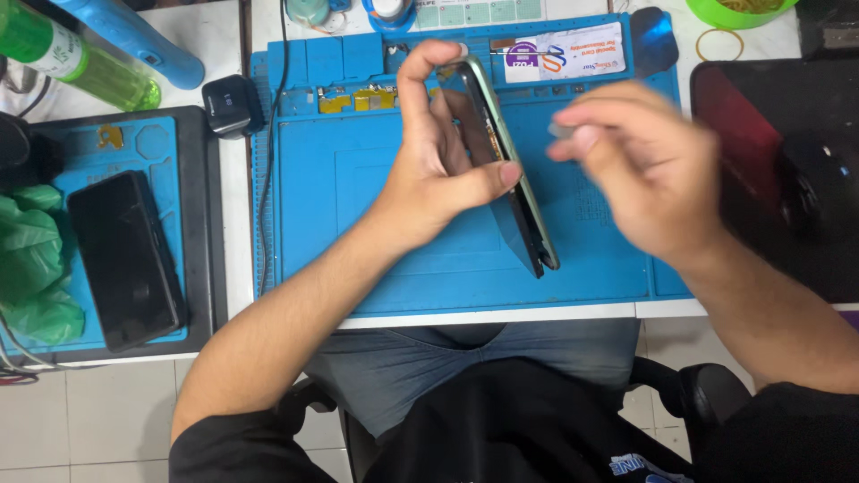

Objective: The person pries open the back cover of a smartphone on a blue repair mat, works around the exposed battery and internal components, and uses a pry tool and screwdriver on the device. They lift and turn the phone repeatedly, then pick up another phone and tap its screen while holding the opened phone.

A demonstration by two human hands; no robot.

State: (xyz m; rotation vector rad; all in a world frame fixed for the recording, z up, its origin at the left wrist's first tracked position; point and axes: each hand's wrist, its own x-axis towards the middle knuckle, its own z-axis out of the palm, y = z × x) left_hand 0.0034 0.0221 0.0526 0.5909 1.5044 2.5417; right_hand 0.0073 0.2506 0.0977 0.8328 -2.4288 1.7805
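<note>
Blue silicone covers the middle of the counter as a repair mat (403, 241), and over it the left hand (438, 161) holds a slim phone (510, 170) tilted up on its long edge, its lower end resting on or just above the mat towards the near right part, its upper end lifted towards the mat's far edge; the fingers curl over the top of the phone and the thumb presses against its side, so this hand is closed around it; the pale green back faces right and a dark seam with some brassy inner parts shows along the edge, which suggests, as a judgement, that the step in hand is working at the seam between the body and the screen or back cover; the right hand (635, 170) is blurred, just beside the phone's right face, its fingers bunched narrowly around something small and pale that I cannot make out; whether it is a pick or a part cannot be told; the next move would call for a steady left grip that keeps the phone from twisting, and a light, shallow touch from the right hand along the edge, since the inner parts lie close to the seam; on a second mat at the left edge of the counter lies a dark phone (125, 259) flat, with green plastic bags (31, 259) beside it; a green bottle (80, 58) and a blue tool (134, 40) lie at the far left corner.
</note>
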